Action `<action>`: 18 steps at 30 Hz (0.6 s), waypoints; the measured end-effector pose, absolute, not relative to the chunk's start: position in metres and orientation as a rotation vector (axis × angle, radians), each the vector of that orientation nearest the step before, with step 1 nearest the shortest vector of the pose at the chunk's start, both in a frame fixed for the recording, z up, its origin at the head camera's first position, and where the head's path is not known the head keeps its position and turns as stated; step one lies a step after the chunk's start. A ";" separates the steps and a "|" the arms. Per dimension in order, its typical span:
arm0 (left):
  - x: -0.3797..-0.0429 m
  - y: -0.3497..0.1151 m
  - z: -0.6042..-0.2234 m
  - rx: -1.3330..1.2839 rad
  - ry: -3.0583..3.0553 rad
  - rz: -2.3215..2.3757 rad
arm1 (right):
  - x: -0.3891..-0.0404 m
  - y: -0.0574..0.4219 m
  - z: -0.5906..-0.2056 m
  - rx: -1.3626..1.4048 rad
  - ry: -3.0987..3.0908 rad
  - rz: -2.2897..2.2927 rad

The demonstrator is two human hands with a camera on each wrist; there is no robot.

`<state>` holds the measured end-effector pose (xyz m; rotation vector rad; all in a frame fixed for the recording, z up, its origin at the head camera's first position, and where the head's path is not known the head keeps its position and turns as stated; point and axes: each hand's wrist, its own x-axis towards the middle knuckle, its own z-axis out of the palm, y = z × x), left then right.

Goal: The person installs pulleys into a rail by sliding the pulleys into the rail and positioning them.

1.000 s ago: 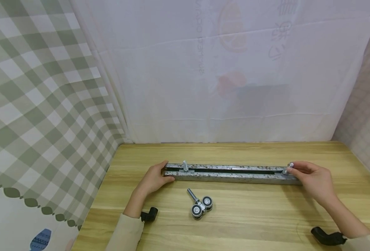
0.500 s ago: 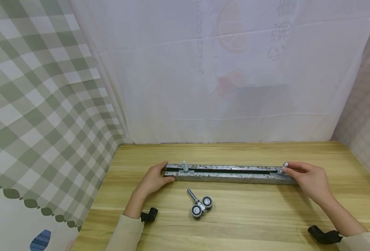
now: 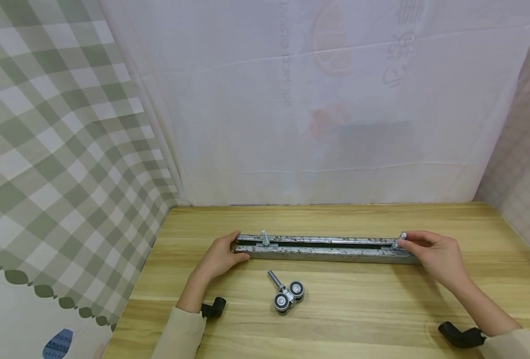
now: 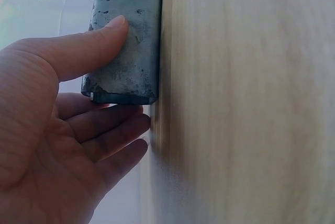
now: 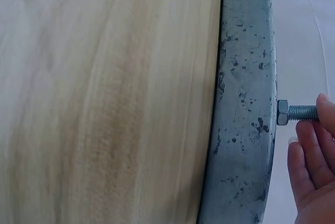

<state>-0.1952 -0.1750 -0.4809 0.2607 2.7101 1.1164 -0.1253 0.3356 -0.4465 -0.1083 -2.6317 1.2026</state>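
Observation:
A speckled steel track rail [image 3: 328, 253] lies across the table, its open slot facing up. My left hand [image 3: 219, 257] holds the rail's left end, thumb on the near side; in the left wrist view other fingers curve past the end. A threaded bolt [image 3: 265, 238] stands up from the slot near that end. Toward the right end my right hand [image 3: 440, 254] pinches a second bolt [image 5: 301, 112] between thumb and fingers, above its hex nut [image 5: 282, 112]. Whatever carries these bolts is mostly hidden inside the rail. A loose roller with a threaded stem [image 3: 288, 295] lies in front of the rail.
The wooden table [image 3: 359, 319] ends at a white cloth [image 3: 256, 124] behind, with a green checked cloth [image 3: 67, 149] on the left. Black angled pieces [image 3: 461, 335] sit at both wrists.
My right hand has moved left along the slot, and the pinched bolt with it. The left hand, the rail and the loose roller stay in place.

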 end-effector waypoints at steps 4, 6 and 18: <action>-0.195 -0.175 -0.480 0.263 2.715 1.111 | -0.126 0.332 -0.446 -0.097 -2.628 1.206; -0.195 -0.175 -0.480 0.265 2.717 1.110 | -0.126 0.330 -0.446 -0.088 -2.627 1.205; -0.195 -0.175 -0.481 0.261 2.699 1.134 | -0.129 0.318 -0.446 -0.058 -2.613 1.244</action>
